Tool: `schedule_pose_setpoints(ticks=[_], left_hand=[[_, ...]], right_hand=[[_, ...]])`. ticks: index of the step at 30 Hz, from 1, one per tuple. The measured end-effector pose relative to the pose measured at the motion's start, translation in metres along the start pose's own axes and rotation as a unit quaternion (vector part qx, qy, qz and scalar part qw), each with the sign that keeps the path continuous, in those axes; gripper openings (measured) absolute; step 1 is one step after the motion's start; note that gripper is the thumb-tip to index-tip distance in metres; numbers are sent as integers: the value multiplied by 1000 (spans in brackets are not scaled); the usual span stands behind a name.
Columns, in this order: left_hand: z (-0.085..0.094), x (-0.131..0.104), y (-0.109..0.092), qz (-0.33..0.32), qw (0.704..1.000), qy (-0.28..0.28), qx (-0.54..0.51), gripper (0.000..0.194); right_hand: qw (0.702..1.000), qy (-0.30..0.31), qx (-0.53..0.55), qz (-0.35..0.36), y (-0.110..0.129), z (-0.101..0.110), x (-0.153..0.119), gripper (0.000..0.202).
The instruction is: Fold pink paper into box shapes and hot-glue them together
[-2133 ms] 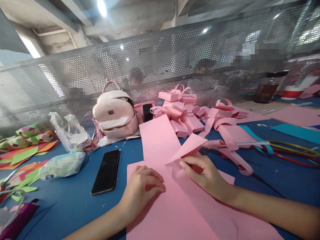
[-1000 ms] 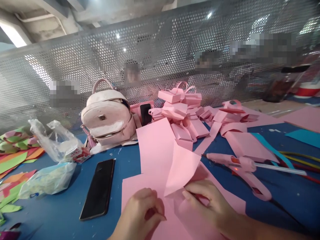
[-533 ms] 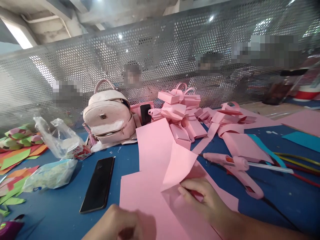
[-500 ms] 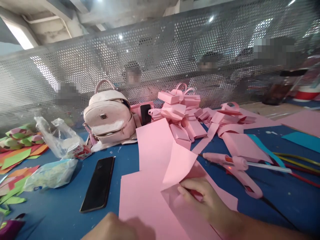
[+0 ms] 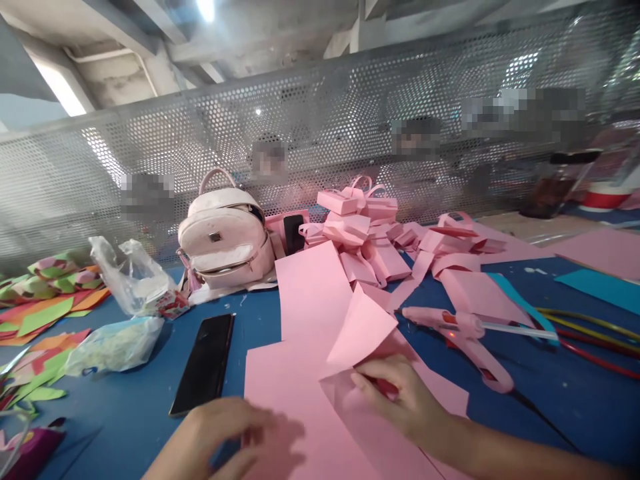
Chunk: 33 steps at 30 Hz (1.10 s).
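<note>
Thumb and forefinger of my right hand (image 5: 400,400) are closed at the edge of a pink paper sheet (image 5: 367,327), which is lifted and bent into a pointed flap. A small red patch shows inside the curled fingers; I cannot make out what it is. My left hand (image 5: 215,433) hovers at the lower left edge of the large pink paper (image 5: 285,400), fingers apart and nothing in them. Another pink sheet (image 5: 313,287) lies just behind. To the right of my right hand rests a pink glue gun (image 5: 463,330) with a glue stick in its back and a lit light.
A black phone (image 5: 203,363) lies left of the paper. Behind stand a pale backpack (image 5: 225,233) and a pile of folded pink paper boxes (image 5: 355,227). Plastic bags (image 5: 115,343) and coloured paper scraps (image 5: 47,317) lie left. The glue gun's cord (image 5: 545,423) runs right.
My left hand has risen further into view and its fingers have spread. My right hand stays at the flap, which has shifted only slightly. The view has tilted a little.
</note>
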<state>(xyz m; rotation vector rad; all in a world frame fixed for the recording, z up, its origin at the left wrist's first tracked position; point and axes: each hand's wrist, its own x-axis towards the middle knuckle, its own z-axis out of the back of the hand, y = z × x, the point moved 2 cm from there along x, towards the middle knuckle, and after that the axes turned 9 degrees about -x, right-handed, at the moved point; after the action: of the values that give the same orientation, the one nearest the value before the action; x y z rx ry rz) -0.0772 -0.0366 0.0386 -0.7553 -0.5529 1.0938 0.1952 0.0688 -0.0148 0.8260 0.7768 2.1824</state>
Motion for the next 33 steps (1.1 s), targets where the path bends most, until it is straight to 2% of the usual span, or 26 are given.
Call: schedule_pose_setpoints(ticks=[1, 2, 5, 8, 11, 16, 21, 25, 28, 31, 33], left_hand=[[-8, 14, -2, -6, 999, -9, 30, 20], [-17, 28, -4, 16, 998, -11, 62, 21], [-40, 65, -13, 33, 990, 5, 138, 39], [-52, 83, -18, 25, 986, 16, 165, 43], [-54, 82, -15, 13, 984, -10, 177, 44], [-52, 67, -8, -51, 980, -29, 192, 38], [-43, 55, -1, -53, 982, -42, 175, 30], [-46, 48, -2, -57, 997, -57, 9, 44], [-56, 48, -9, -25, 990, -40, -129, 49], [-64, 49, -18, -20, 984, -27, -175, 32], [-64, 49, -19, -21, 983, -29, -178, 36]], right_hand=[[1000, 6, 5, 4, 2, 0, 0, 46], [1000, 14, 9, 9, 3, 0, -1, 46], [999, 25, 14, 17, 8, 1, -3, 46], [1000, 16, 3, 15, 9, 2, -6, 46], [1000, 9, -7, 21, 8, 3, -7, 44], [999, 4, -4, 41, 9, 4, -9, 42], [998, 4, -23, 55, 15, 3, -12, 43], [996, 21, -37, 73, 26, 3, -13, 43], [991, 77, -54, 95, 42, 6, -15, 37], [983, 154, -42, 93, 59, 13, -22, 42], [981, 172, -29, 82, 68, 22, -28, 42]])
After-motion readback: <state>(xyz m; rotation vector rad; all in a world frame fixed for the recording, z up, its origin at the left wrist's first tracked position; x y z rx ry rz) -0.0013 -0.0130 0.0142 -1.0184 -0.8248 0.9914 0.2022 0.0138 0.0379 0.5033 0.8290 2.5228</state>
